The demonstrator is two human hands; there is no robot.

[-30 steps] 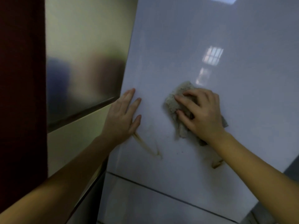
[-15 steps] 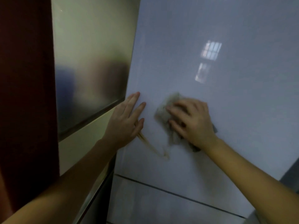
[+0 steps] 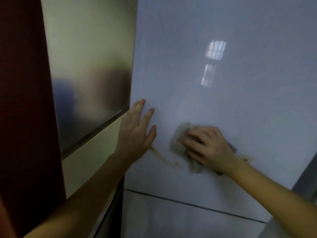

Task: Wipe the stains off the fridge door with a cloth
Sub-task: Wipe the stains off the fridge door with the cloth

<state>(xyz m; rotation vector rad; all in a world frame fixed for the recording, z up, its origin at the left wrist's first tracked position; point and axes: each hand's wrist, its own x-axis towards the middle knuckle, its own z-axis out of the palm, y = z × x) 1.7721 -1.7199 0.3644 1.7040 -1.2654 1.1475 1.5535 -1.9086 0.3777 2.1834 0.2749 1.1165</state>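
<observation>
A dark red panel is seen at the far left, well away from the left hand's fingers. Beside it stands a brushed metal panel, on which only blurred reflections are shown. The left hand is laid flat at the left edge of the fridge door. Its fingers are kept straight, slightly spread and pointed upward, and nothing is held by them.

From under the heel of this hand, below the fingers, a brown stain is drawn down and to the right. It ends in a small hook just left of the cloth's lower edge.

The cloth, grey and crumpled, is pressed against the door by the right hand. This hand's fingers are bent over the cloth and held close together. Cloth is left showing beyond the fingertips to the left and beneath them. The thumb cannot be made out.

A second brown mark is seen beside the right wrist, behind the fingers. High above those fingers, a window reflection is thrown on the glossy door. Below both hands, a dark seam is run across the door.
</observation>
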